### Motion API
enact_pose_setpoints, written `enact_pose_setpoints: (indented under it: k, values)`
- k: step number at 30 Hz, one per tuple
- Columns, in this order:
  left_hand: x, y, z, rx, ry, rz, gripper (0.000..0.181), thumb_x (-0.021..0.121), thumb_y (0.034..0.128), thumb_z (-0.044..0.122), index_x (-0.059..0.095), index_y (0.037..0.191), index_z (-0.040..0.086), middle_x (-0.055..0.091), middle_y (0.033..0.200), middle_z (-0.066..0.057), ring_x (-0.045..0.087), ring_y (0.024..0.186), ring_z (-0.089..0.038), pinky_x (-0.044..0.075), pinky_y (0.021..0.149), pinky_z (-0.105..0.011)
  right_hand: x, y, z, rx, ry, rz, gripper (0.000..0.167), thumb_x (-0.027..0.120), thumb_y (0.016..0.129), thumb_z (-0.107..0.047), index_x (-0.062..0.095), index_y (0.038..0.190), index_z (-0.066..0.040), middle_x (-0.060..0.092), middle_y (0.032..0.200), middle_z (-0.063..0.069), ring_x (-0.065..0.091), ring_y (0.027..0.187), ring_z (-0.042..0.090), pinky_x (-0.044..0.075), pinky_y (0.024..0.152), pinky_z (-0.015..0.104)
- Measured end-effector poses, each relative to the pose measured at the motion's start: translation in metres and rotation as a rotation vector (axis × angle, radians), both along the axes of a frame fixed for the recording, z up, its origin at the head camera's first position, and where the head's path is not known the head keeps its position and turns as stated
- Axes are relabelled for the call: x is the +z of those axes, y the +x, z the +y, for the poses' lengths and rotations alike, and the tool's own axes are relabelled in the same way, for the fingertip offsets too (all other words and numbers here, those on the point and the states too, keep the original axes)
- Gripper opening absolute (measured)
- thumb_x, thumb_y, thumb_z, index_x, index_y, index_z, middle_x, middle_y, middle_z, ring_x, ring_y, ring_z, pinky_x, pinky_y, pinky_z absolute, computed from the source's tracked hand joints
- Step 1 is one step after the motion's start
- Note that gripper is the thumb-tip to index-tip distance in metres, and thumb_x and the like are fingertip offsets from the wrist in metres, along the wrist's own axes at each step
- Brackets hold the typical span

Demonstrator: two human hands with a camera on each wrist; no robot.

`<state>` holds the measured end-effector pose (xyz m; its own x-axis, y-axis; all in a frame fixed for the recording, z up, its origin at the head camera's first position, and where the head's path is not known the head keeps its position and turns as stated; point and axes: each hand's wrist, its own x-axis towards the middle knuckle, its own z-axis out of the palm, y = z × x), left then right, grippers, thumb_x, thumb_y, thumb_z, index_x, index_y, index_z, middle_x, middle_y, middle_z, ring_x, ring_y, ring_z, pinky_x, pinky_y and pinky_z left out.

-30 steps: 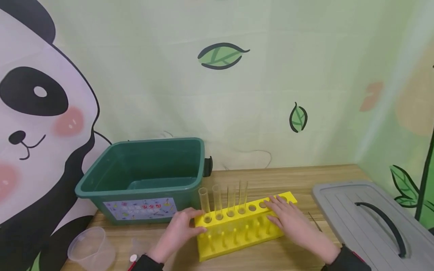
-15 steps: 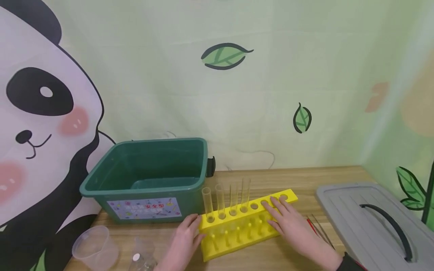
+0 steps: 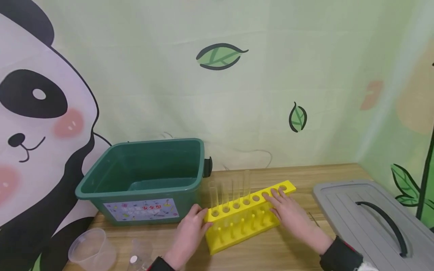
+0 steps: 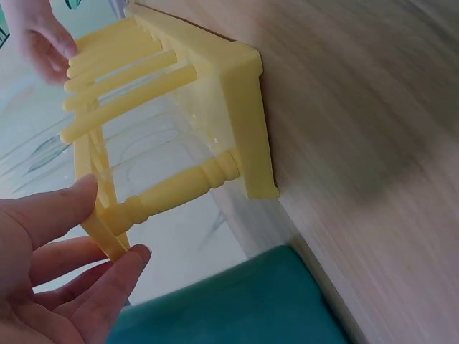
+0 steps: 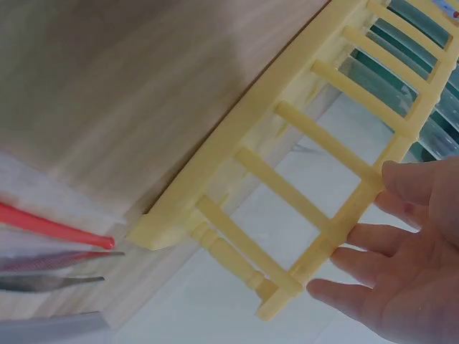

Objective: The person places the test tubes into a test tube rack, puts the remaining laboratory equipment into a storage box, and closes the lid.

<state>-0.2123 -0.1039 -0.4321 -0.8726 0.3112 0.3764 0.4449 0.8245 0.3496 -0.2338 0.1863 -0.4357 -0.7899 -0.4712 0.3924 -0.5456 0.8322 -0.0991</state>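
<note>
A yellow test tube rack stands on the wooden table, slanting back toward its right end. Several clear test tubes stand upright in its left holes. My left hand pinches the left end of the top bar, thumb in front and fingers curled behind, as the left wrist view shows. My right hand rests on the top bar near the right end. Its fingers lie spread and nearly straight across the bar, with the thumb at the front edge. The holes under these fingers are partly hidden.
A green bin stands behind the rack at left. A clear plastic cup and a small clear bottle are at front left. A grey lid lies at right. Tweezers and a red-handled tool lie near the rack.
The rack has slid back and a little to the right with both hands on it, its right end now turned farther away. The view has also shifted slightly.
</note>
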Motion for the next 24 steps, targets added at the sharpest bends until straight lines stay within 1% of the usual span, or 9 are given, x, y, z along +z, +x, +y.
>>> enact_pose_setpoints:
  k: [3,5,10,12,15,17,19,21,24]
  values:
    - [0.003,-0.002,0.008,0.02,-0.016,0.008,0.035,0.075,0.0728,0.013,0.064,0.1,-0.006,0.046,0.085,-0.004,0.051,0.068,-0.015,0.047,0.058,-0.026,0.004,-0.008,0.002,0.001,-0.003,-0.002,0.038,0.063,0.084,-0.006,0.053,0.12,0.003,0.046,0.12,0.03,0.044,0.11,0.043,0.04,0.079,0.055]
    - [0.005,-0.001,0.013,0.042,-0.029,0.03,0.035,0.076,0.0726,0.013,0.064,0.1,-0.006,0.048,0.087,-0.006,0.052,0.071,-0.017,0.048,0.06,-0.028,0.006,-0.013,0.003,0.005,-0.013,0.001,0.035,0.062,0.084,-0.005,0.054,0.117,0.003,0.047,0.119,0.03,0.045,0.108,0.043,0.041,0.079,0.054]
    - [0.01,0.009,0.023,0.105,-0.025,0.069,0.024,0.076,0.0723,0.009,0.065,0.091,-0.003,0.048,0.089,-0.007,0.05,0.077,-0.019,0.049,0.062,-0.031,0.007,-0.023,0.009,0.008,-0.005,-0.004,0.036,0.064,0.082,-0.002,0.056,0.116,0.004,0.048,0.117,0.031,0.047,0.107,0.043,0.042,0.079,0.05]
    - [0.011,0.014,0.025,0.094,-0.012,0.067,0.019,0.074,0.0735,0.008,0.065,0.087,-0.002,0.047,0.085,-0.005,0.049,0.072,-0.018,0.048,0.059,-0.03,0.006,-0.026,0.012,0.001,-0.001,-0.01,0.037,0.064,0.081,0.0,0.055,0.117,0.004,0.047,0.118,0.031,0.046,0.107,0.043,0.043,0.078,0.048]
    - [0.01,0.016,0.03,0.03,0.009,0.063,0.019,0.073,0.0757,0.011,0.064,0.088,0.0,0.05,0.08,-0.004,0.051,0.065,-0.015,0.047,0.055,-0.028,0.006,-0.03,0.017,-0.021,-0.005,-0.014,0.039,0.064,0.08,0.002,0.054,0.117,0.004,0.046,0.118,0.031,0.045,0.107,0.044,0.045,0.075,0.047]
    - [0.007,0.013,0.034,-0.016,0.021,0.051,0.021,0.072,0.0764,0.012,0.063,0.091,0.0,0.054,0.079,-0.005,0.053,0.062,-0.014,0.046,0.052,-0.027,0.006,-0.033,0.019,-0.035,-0.011,-0.014,0.038,0.064,0.08,0.003,0.054,0.117,0.005,0.046,0.119,0.031,0.045,0.108,0.043,0.044,0.076,0.048]
    - [0.003,0.008,0.038,-0.044,0.031,0.023,0.022,0.072,0.0764,0.013,0.063,0.092,0.0,0.058,0.08,-0.007,0.055,0.063,-0.014,0.046,0.052,-0.026,0.006,-0.036,0.02,-0.048,-0.014,-0.014,0.038,0.064,0.08,0.003,0.054,0.116,0.004,0.047,0.119,0.031,0.045,0.108,0.043,0.043,0.078,0.049]
    - [0.0,0.001,0.043,-0.051,0.03,-0.017,0.023,0.073,0.076,0.013,0.063,0.091,0.0,0.06,0.08,-0.007,0.056,0.064,-0.013,0.046,0.053,-0.025,0.006,-0.039,0.02,-0.058,-0.016,-0.012,0.037,0.065,0.08,0.003,0.055,0.116,0.004,0.047,0.119,0.03,0.045,0.108,0.042,0.044,0.077,0.049]
    - [-0.004,-0.01,0.05,-0.042,0.031,-0.082,0.019,0.073,0.0759,0.012,0.065,0.089,0.001,0.062,0.077,-0.004,0.055,0.063,-0.01,0.045,0.054,-0.023,0.005,-0.042,0.019,-0.057,-0.023,-0.013,0.037,0.064,0.079,0.004,0.055,0.115,0.004,0.048,0.118,0.031,0.046,0.108,0.043,0.044,0.077,0.049]
